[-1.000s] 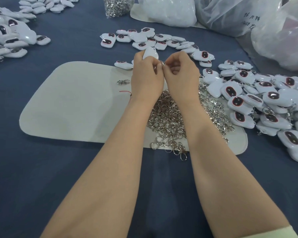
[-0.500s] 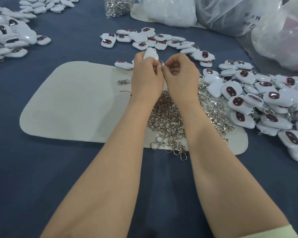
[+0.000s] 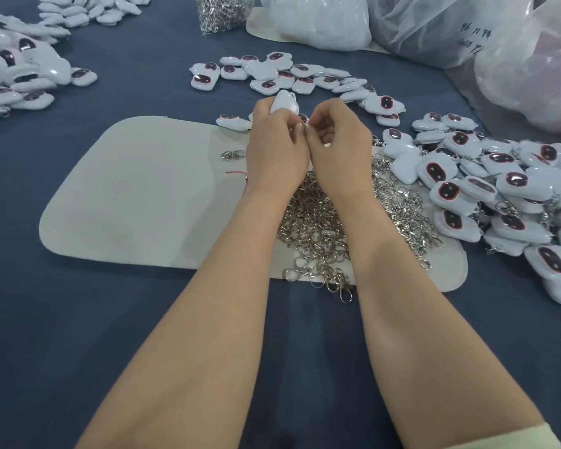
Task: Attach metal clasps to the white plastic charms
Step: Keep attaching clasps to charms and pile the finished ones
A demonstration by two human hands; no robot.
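Dark blue tablecloth spreads beneath a pale felt mat heaped with silver metal clasps. Above it, the left hand grips a white plastic charm. The right hand curls against it, and what it pinches cannot be told.

Grey felt mat sits mid-table on the dark blue tablecloth. Pile of loose metal clasps is on the mat's right half, spilling over its front edge. Single metal clasp is on the mat, just left of the left hand. Right hand touches the left above the mat's back edge; the left holds a white plastic charm. Right charm heap overlaps the mat's right edge. Back charm row is behind the mat, left charm heap far left. Clear bag of clasps and plastic sacks are at the back.
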